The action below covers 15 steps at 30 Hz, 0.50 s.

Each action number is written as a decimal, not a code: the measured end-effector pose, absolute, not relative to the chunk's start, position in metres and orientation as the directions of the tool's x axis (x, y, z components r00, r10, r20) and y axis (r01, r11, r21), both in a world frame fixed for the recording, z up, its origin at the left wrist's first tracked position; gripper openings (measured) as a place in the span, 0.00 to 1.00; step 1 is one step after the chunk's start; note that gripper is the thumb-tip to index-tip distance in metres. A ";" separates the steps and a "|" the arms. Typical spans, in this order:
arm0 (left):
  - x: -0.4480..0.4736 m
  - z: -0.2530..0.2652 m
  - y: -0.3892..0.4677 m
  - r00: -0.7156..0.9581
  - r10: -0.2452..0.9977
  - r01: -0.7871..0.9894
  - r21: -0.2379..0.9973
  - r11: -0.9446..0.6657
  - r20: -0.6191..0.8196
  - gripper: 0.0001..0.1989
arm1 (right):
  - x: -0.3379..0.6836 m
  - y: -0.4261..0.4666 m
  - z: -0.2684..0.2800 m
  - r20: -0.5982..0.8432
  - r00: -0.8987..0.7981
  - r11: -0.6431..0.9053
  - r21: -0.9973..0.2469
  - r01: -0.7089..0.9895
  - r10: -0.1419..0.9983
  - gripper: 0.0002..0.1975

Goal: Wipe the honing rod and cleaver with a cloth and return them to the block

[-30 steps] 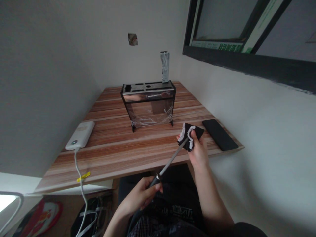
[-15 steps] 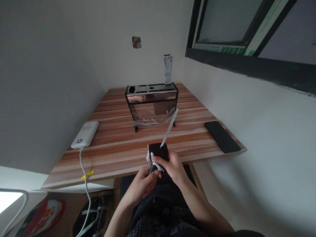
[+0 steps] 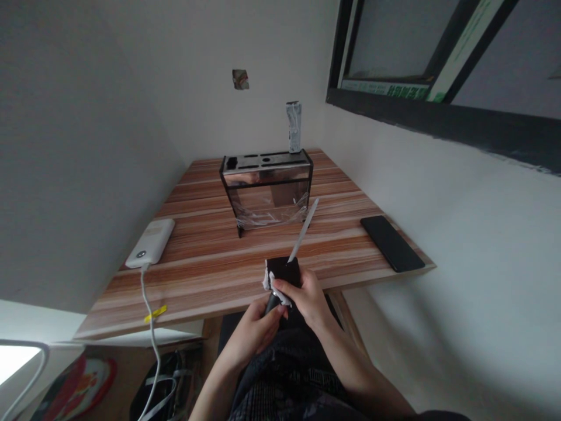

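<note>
My left hand [image 3: 258, 327] is closed round the dark handle [image 3: 271, 302] of a long knife. Its narrow pale blade [image 3: 303, 230] points up and to the right, away from me. A black, squarish piece [image 3: 283, 270] with crumpled white material [image 3: 279, 289] at its left and lower edges covers the middle of the blade. My right hand [image 3: 307, 297] grips this black piece, thumb on top. The fingers under it are hidden. Beyond the blade tip stands a knife block [image 3: 268, 177] with a slotted metal top, a see-through front and loose clear film.
A pale, film-wrapped handle [image 3: 294, 128] sticks up from the block's right end. On the table [image 3: 205, 280] lie a white power bank [image 3: 151, 242] at left, its cable [image 3: 150, 316] with a yellow tag hanging over the edge, and a black phone [image 3: 391, 242] at right.
The view has shifted slightly. Both hands keep their hold on the knife and the black piece, with hardly any visible movement.
</note>
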State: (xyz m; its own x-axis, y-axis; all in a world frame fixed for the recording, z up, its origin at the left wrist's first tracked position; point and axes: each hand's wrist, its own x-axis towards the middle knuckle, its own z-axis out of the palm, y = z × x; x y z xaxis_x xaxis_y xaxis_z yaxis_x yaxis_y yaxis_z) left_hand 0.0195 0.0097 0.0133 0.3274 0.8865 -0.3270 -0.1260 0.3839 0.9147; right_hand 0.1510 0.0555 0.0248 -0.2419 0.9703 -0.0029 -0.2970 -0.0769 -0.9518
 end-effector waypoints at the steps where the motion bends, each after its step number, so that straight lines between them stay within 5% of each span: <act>1: 0.020 0.013 0.010 0.327 0.890 -0.103 0.924 0.368 -0.318 0.23 | 0.152 0.056 0.026 0.005 -0.232 -0.065 -0.954 -0.292 0.973 0.15; 8: 0.025 0.016 0.010 0.266 0.935 0.035 0.972 0.234 -0.235 0.24 | 0.161 0.061 0.028 0.041 -0.094 0.024 -0.984 -0.175 0.995 0.15; 15: 0.028 0.010 0.009 0.208 0.954 0.066 0.977 0.205 -0.214 0.24 | 0.173 0.069 0.019 0.030 -0.027 0.023 -0.972 -0.233 0.999 0.14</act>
